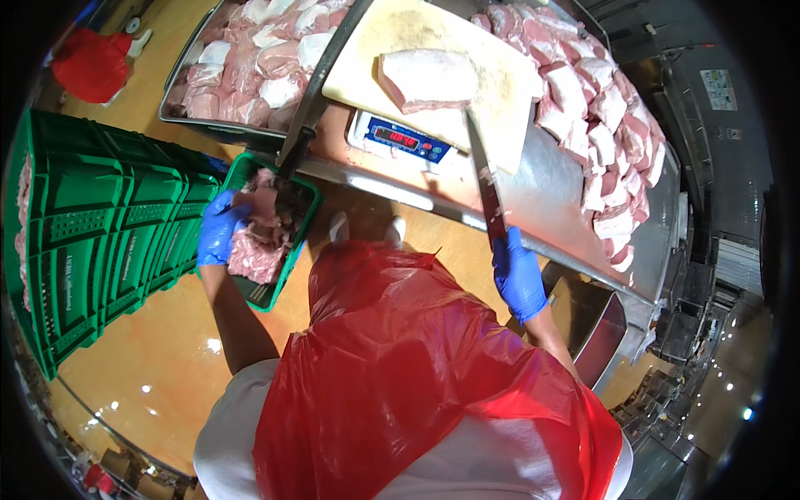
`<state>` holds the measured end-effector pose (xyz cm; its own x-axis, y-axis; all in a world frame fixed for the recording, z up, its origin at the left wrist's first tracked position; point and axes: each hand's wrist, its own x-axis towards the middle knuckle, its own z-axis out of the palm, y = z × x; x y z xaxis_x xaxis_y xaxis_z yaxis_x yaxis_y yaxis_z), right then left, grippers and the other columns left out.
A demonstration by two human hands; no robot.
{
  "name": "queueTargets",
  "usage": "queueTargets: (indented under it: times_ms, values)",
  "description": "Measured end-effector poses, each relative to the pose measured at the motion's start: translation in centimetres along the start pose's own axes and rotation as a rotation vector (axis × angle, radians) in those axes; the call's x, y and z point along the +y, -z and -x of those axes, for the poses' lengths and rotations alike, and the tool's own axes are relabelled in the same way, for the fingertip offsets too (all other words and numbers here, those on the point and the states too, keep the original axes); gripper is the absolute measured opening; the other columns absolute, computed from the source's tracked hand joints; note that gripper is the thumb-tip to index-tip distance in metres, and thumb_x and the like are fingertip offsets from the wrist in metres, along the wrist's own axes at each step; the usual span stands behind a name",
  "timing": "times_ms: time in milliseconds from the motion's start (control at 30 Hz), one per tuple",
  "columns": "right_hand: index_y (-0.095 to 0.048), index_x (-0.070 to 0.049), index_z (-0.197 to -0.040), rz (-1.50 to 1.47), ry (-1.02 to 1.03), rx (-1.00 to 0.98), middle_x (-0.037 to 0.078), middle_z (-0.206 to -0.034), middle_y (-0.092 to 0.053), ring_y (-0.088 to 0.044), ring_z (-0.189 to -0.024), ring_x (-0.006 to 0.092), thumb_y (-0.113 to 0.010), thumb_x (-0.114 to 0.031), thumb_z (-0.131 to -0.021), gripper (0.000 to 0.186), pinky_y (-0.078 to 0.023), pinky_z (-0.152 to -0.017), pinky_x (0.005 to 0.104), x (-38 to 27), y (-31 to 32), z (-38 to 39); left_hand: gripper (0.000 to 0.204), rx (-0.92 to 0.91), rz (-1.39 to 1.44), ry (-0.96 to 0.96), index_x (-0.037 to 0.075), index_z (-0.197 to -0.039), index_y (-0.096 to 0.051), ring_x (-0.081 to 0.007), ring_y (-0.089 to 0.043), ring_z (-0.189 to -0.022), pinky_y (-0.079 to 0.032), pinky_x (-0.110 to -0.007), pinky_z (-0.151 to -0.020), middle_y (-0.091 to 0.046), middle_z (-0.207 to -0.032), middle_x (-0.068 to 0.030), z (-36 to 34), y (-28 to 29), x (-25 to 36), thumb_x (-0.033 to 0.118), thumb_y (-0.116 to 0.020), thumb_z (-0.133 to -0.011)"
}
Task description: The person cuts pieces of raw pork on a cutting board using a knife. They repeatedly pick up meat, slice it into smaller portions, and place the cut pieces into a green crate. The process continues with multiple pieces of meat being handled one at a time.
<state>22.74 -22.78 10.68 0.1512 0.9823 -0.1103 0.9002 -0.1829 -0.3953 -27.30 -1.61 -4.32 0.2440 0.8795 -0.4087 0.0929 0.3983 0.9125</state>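
Observation:
My left hand (221, 229), gloved in blue, is closed on a pink piece of meat (258, 200) in a green crate (302, 225) of trimmings, low at the left. My right hand (518, 275), also gloved, grips a long knife (485, 179), whose tip reaches the lower edge of a pale slab of meat (425, 79). That slab lies on a cream cutting board (358, 58) above a digital scale (404, 137). A second knife (296, 146) with a black handle rests left of the board.
Meat pieces fill a steel tray (175, 112) at back left and form a heap (608, 142) on the steel table (542, 217) at right. Tall green crates (100, 233) stand at left, a steel bin (587, 325) below the table. Another person (87, 67) in red is at upper left.

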Motion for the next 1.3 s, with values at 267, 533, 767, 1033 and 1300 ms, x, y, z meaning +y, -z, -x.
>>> queueTargets:
  times_ms: [267,533,767,1033,1300]
  values:
    - [-0.046,0.003,-0.109,-0.280,-0.046,0.274,0.030,-0.078,-0.063,-0.063,-0.070,0.0490,-0.056,-0.008,-0.099,0.018,-0.048,-0.056,0.0488,0.6,0.6,-6.2,0.054,0.158,-0.715,-0.884,0.000,-0.131,-0.058,-0.0358,-0.062,-0.114,-0.049,-0.040,-0.098,-0.065,-0.121,-0.0230,-7.3,-12.8,13.0,0.024,-0.075,-0.085]
    - [-0.048,0.001,-0.107,-0.371,-0.025,0.412,0.019,-0.070,-0.063,-0.065,-0.060,0.0356,-0.052,-0.012,-0.102,0.015,-0.050,-0.055,0.0417,2.9,4.5,-5.5,0.115,-0.378,-1.503,-0.564,0.008,-0.156,-0.028,-0.0381,-0.051,-0.131,-0.043,-0.049,-0.107,-0.051,-0.142,-0.0229,-16.6,-31.1,25.1,0.033,-0.087,-0.060]
    - [-0.048,0.000,-0.106,-0.409,-0.311,0.341,0.021,-0.070,-0.063,-0.066,-0.062,0.0395,-0.051,-0.013,-0.103,0.014,-0.048,-0.054,0.0437,8.8,1.4,-0.9,0.076,-0.675,-1.811,-1.370,0.025,-0.147,-0.046,-0.0294,-0.054,-0.129,-0.039,-0.053,-0.107,-0.055,-0.141,-0.0074,-17.4,-33.5,25.2,0.016,-0.075,-0.077]
    - [-0.051,-0.003,-0.109,-0.242,-0.100,0.354,0.021,-0.070,-0.062,-0.061,-0.057,0.0374,-0.053,-0.015,-0.103,0.013,-0.046,-0.054,0.0425,8.0,-1.5,-2.1,0.029,-0.271,-0.700,-0.894,0.006,-0.119,-0.068,-0.0189,-0.066,-0.094,-0.054,-0.030,-0.085,-0.069,-0.107,-0.0088,-15.3,-26.5,19.4,0.008,-0.062,-0.091]
    - [-0.049,-0.004,-0.107,-0.083,0.198,0.227,0.026,-0.081,-0.066,-0.065,-0.073,0.0461,-0.050,-0.022,-0.102,0.019,-0.050,-0.063,0.0541,-1.2,-0.7,-14.7,0.011,0.253,-0.789,-1.153,0.007,-0.087,-0.066,-0.0256,-0.064,-0.076,-0.053,-0.035,-0.068,-0.066,-0.087,-0.0087,-11.6,-30.7,12.2,0.005,-0.071,-0.078]
